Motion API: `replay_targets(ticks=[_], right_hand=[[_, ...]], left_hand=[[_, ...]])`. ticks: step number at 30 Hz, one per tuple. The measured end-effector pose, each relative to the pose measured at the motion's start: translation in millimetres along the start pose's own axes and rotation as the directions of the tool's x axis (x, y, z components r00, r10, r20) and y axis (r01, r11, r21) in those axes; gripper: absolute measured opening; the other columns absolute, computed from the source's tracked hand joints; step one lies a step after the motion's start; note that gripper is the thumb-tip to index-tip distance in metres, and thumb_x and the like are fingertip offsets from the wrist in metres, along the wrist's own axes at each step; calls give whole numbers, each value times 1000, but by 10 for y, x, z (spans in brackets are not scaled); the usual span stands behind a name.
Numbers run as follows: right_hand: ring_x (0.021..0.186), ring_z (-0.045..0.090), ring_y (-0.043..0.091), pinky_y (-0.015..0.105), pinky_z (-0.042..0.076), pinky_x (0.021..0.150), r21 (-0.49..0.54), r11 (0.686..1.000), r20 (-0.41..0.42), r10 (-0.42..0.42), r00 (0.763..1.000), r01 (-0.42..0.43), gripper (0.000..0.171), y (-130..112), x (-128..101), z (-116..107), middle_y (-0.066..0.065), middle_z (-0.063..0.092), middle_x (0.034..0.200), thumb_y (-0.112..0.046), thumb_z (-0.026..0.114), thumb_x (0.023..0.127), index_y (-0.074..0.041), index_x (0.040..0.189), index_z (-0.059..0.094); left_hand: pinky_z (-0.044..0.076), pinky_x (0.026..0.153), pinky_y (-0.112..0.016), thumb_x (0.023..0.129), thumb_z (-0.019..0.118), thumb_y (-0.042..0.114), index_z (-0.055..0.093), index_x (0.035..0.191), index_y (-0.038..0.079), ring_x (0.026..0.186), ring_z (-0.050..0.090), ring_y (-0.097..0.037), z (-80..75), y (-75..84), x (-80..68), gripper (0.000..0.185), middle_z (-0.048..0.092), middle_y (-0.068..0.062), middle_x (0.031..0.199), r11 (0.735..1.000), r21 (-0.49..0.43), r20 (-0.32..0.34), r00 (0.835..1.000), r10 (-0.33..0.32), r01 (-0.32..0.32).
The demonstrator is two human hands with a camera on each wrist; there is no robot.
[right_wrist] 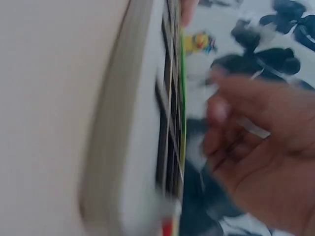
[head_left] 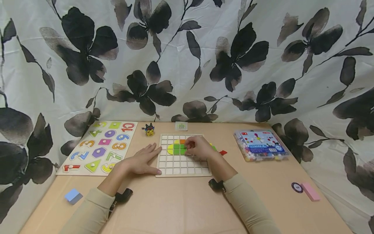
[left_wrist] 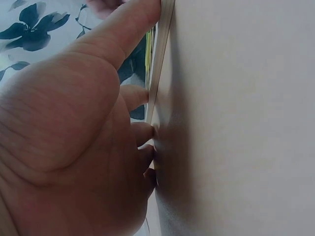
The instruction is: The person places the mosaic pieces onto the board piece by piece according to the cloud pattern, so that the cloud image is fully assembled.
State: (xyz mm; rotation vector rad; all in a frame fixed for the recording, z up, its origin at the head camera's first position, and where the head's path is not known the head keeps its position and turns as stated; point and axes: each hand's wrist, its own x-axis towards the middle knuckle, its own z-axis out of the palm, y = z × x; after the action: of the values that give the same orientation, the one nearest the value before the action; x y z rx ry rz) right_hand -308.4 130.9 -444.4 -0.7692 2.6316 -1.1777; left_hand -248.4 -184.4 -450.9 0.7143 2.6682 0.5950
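Note:
A white gridded board (head_left: pixel 166 171) lies mid-table, with green squares (head_left: pixel 179 149), yellow pieces (head_left: pixel 170 149) and an orange piece (head_left: pixel 182 141) on its upper part. My left hand (head_left: pixel 140 161) is spread at the board's left side, thumb and fingertips touching its edge; the left wrist view shows the thumb (left_wrist: pixel 133 29) against the wooden rim. Over the coloured pieces is my right hand (head_left: pixel 200 148), its fingers bent. In the right wrist view that hand (right_wrist: pixel 261 142) is blurred, so whether it holds a piece is unclear. A red piece (head_left: pixel 223 152) lies right of the board, partly behind the hand.
A number-and-shape puzzle board (head_left: pixel 86 156) lies at left. Behind the grid stand a small figurine (head_left: pixel 149 129) and a patterned card (head_left: pixel 181 126). At right are a clear plastic box (head_left: pixel 261 146), a dark disc (head_left: pixel 297 187) and a pink block (head_left: pixel 310 191); a blue block (head_left: pixel 73 196) sits front left.

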Motion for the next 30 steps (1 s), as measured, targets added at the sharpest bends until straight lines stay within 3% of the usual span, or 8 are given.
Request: replay_targets(ticks=[6, 10, 13, 17, 23, 30], right_hand=[[90, 64, 23, 28, 54, 77, -15, 998, -149, -66, 987, 64, 28, -33, -114, -373, 16, 73, 110, -11, 80, 92, -3, 118, 74], [96, 64, 24, 32, 56, 82, -15, 1000, -242, -30, 970, 28, 27, 12, -224, -628, 14, 73, 116, -16, 78, 95, -10, 121, 73], [100, 63, 26, 36, 57, 85, -6, 1000, -263, 21, 965, -24, 28, 77, -286, -765, 14, 72, 120, -19, 76, 96, -12, 123, 72], [101, 63, 29, 37, 56, 85, -39, 996, -225, 74, 972, -85, 30, 206, -342, -869, 17, 71, 123, -15, 77, 95, -9, 124, 73], [93, 59, 26, 32, 55, 72, -117, 966, -58, 225, 973, -231, 27, 442, -391, -883, 9, 71, 110, -9, 76, 92, -11, 119, 76], [87, 59, 24, 30, 53, 70, -144, 969, 46, 209, 977, -201, 21, 595, -375, -846, 7, 70, 98, -3, 78, 89, -10, 109, 78]], left_hand=[[8, 131, -61, 87, 73, 65, 22, 167, 13, 162, 2, -43, 9, -9, 8, 109, 6, -22, 174, 1000, 11, -2, 1000, 2, -2], [8, 131, -60, 86, 73, 65, 22, 167, 14, 162, 2, -42, 20, -21, 3, 109, 6, -21, 175, 1000, 12, -5, 1000, 4, -4], [9, 131, -60, 86, 74, 65, 23, 167, 14, 162, 2, -42, 26, -28, -2, 109, 7, -22, 175, 1000, 11, -10, 1000, 7, -7], [8, 131, -60, 86, 73, 66, 23, 167, 14, 162, 2, -42, 31, -35, 0, 109, 6, -22, 174, 1000, 9, -14, 1000, 9, -9], [8, 131, -60, 86, 73, 67, 22, 167, 15, 162, 1, -41, 32, -38, 9, 109, 6, -21, 175, 1000, 8, -5, 1000, -1, 1], [8, 131, -60, 86, 74, 66, 23, 167, 15, 162, 2, -42, 21, -32, 10, 109, 6, -21, 175, 1000, 5, -1, 1000, -3, 3]])
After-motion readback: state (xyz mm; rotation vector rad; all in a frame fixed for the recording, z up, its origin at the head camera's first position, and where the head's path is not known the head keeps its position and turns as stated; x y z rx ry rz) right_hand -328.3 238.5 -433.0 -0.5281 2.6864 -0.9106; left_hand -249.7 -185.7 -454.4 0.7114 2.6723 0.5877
